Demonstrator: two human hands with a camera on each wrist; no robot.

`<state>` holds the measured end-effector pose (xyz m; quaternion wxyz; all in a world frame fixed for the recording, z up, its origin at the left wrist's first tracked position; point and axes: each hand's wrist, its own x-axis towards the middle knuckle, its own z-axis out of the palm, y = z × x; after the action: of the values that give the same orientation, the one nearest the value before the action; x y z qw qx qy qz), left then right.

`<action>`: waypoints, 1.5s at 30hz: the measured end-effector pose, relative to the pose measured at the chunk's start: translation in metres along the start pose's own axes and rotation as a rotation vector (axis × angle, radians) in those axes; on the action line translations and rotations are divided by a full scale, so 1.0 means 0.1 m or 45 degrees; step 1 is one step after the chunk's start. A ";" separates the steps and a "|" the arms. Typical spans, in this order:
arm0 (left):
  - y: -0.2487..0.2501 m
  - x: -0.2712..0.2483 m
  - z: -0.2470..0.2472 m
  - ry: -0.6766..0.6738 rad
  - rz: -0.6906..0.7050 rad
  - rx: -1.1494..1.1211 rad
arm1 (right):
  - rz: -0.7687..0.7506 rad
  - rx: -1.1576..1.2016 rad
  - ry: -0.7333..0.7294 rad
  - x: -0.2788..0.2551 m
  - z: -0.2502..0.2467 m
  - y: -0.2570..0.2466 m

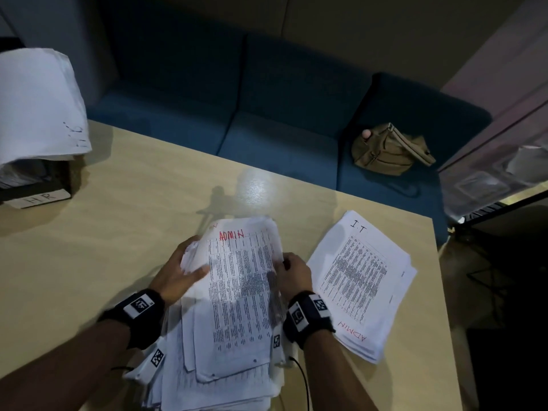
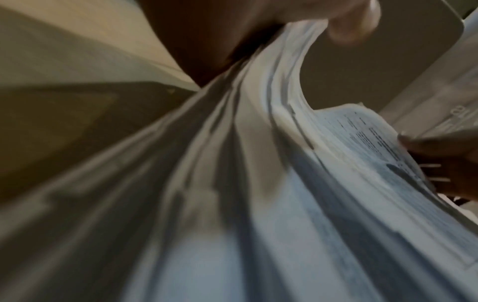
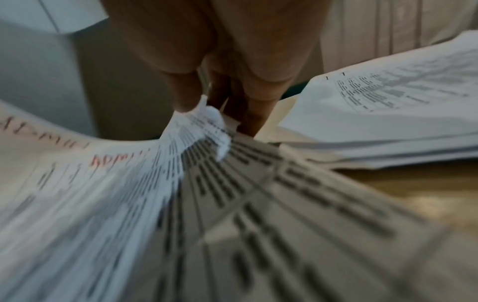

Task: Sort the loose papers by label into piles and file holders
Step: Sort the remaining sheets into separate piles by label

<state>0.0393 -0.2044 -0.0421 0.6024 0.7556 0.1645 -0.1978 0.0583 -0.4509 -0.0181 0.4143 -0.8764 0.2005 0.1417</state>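
While both hands grip one loose stack (image 1: 237, 292) (fingers (image 3: 186, 92) pinching sheets) | sorted piles: one (image 1: 364, 280)

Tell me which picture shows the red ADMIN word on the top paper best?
The head view: the red ADMIN label on the stack both hands hold reads clearly there. The right wrist view shows it only as a blurred red smear. The left wrist view shows paper edges, no label.
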 end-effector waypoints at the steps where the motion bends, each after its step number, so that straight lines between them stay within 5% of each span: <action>1: -0.03 0.01 0.01 0.009 0.024 0.122 | 0.000 0.067 0.027 0.03 -0.07 0.02; 4: -0.03 -0.04 0.04 0.047 0.147 0.302 | 0.175 0.019 0.401 0.16 -0.48 0.41; 6: -0.05 -0.04 0.03 0.057 0.143 0.274 | 0.499 -0.179 0.628 0.10 -0.74 0.86; 9: -0.05 -0.01 0.00 0.028 0.122 0.267 | 0.850 -0.326 0.644 -0.17 -0.93 1.30; 12: -0.06 0.02 -0.02 0.019 0.096 0.283 | 0.907 -0.310 0.544 -0.41 -0.95 1.44; 16: -0.06 0.03 -0.01 0.017 0.090 0.274 | 0.847 -0.009 0.531 -0.51 -1.00 1.64; 19: -0.07 0.02 -0.01 -0.009 0.048 0.272 | 0.827 -0.061 0.539 -0.51 -1.23 1.74; 25: -0.14 0.04 -0.05 -0.032 0.015 0.274 | 0.691 -0.975 0.350 -0.48 -1.79 1.85; 28: -0.15 0.03 -0.05 -0.031 -0.007 0.262 | 0.563 -1.305 0.429 -0.42 -1.94 1.85; 32: -0.18 0.06 -0.05 -0.005 0.018 0.276 | 0.369 -1.008 0.384 -0.24 -1.77 1.61; 38: -0.14 0.07 -0.01 0.010 0.012 0.323 | 0.302 -0.484 0.272 -0.27 -0.76 1.16; 45: -0.19 0.11 -0.05 0.002 0.018 0.354 | -0.099 -0.676 -0.209 -0.24 -0.47 0.79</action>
<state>0.0400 -0.1953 -0.0622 0.4931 0.8330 0.1306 -0.2141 0.0034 -0.5282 -0.0319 0.1901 -0.9469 0.0884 0.2439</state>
